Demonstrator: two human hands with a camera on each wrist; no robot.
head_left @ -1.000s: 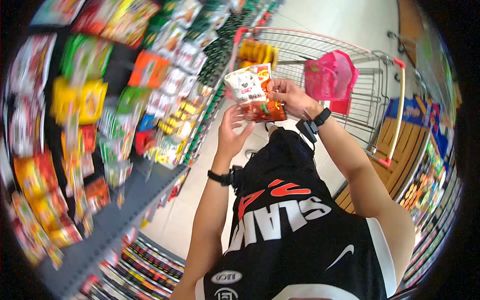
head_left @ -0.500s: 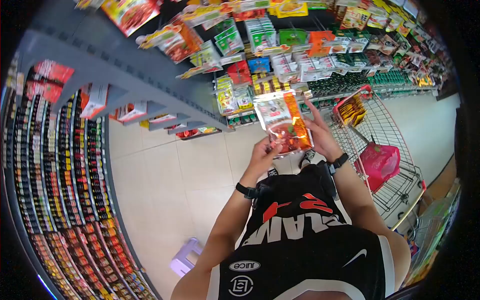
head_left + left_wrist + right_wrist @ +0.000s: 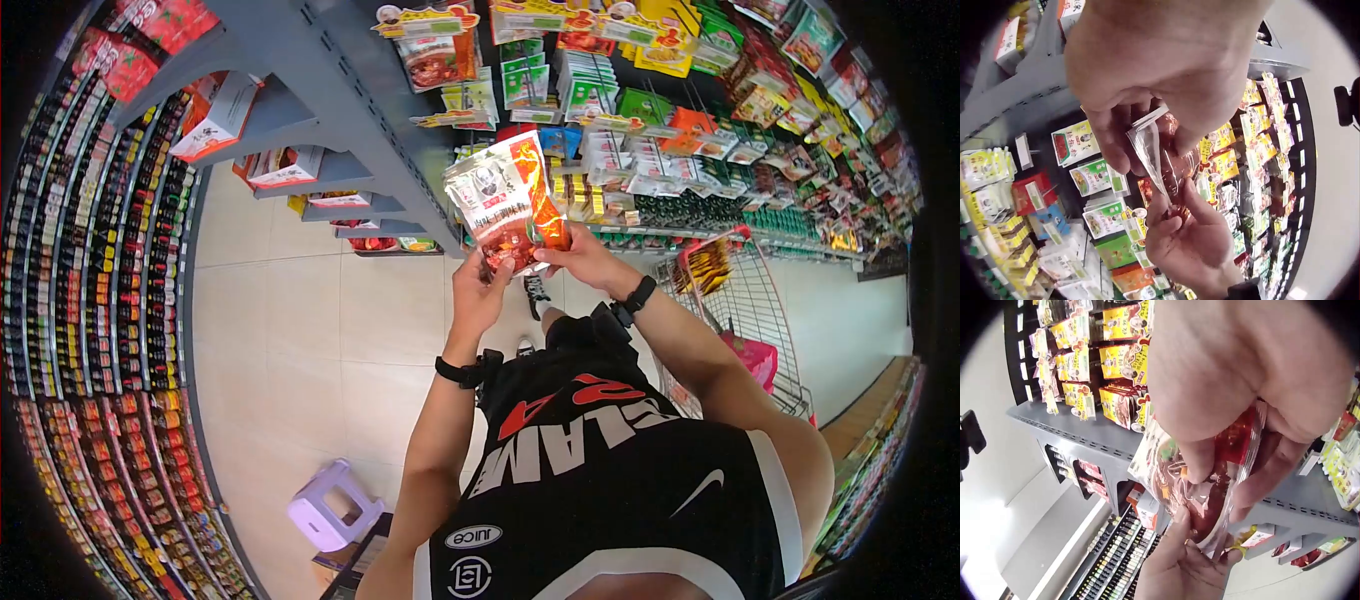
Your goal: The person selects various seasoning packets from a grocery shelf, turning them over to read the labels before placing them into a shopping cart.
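Note:
A seasoning packet (image 3: 500, 205), white and orange-red with a printed portrait and a food picture, is held up before the chest with its front facing the head camera. My left hand (image 3: 477, 297) pinches its lower left edge, thumb across the front. At the lower right corner my right hand (image 3: 588, 263) grips it, with the thumb on the front and fingers behind. In the left wrist view the packet (image 3: 1175, 165) shows edge-on between both hands. The right wrist view has both thumbs on the packet's (image 3: 1204, 503) printed front.
Hanging packets (image 3: 640, 115) fill the rack ahead. A grey shelf end (image 3: 330, 90) stands left of it, and bottle shelves (image 3: 100, 270) line the far left. To the right is a shopping cart (image 3: 765, 310) holding a pink bag (image 3: 752, 358). A purple stool (image 3: 325, 505) stands on the floor.
The view has swung left, then more of the bottle shelves and the stool came in. The right hand, fingers raised beside the packet half a second ago, now grips its lower corner.

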